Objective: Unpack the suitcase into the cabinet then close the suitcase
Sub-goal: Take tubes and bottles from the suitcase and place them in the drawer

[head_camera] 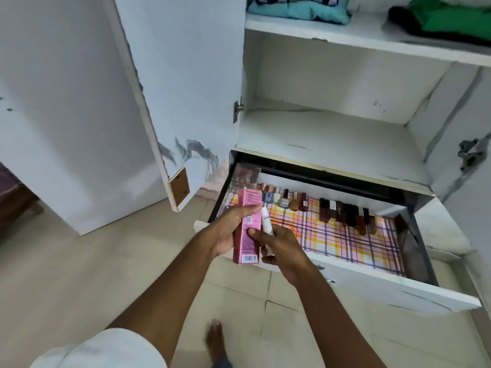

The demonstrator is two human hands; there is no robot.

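Note:
My left hand (229, 229) grips a tall pink carton (247, 243) upright over the front left corner of the open cabinet drawer (398, 288). My right hand (281, 248) holds a small white tube (266, 219), and its thumb presses on the carton's side. The drawer has a checked liner (345, 240). Along its back wall stand nail polish bottles (285, 199) and dark lipstick tubes (345, 215). A clear box (245, 176) sits in the back left corner. The suitcase is out of view.
The white cabinet door (170, 83) stands open at left. Above the drawer is a bare shelf (332, 139). The shelf higher up carries folded teal clothes (300, 7) and green and black clothes (446, 19). My bare foot (216, 343) is on the tiled floor.

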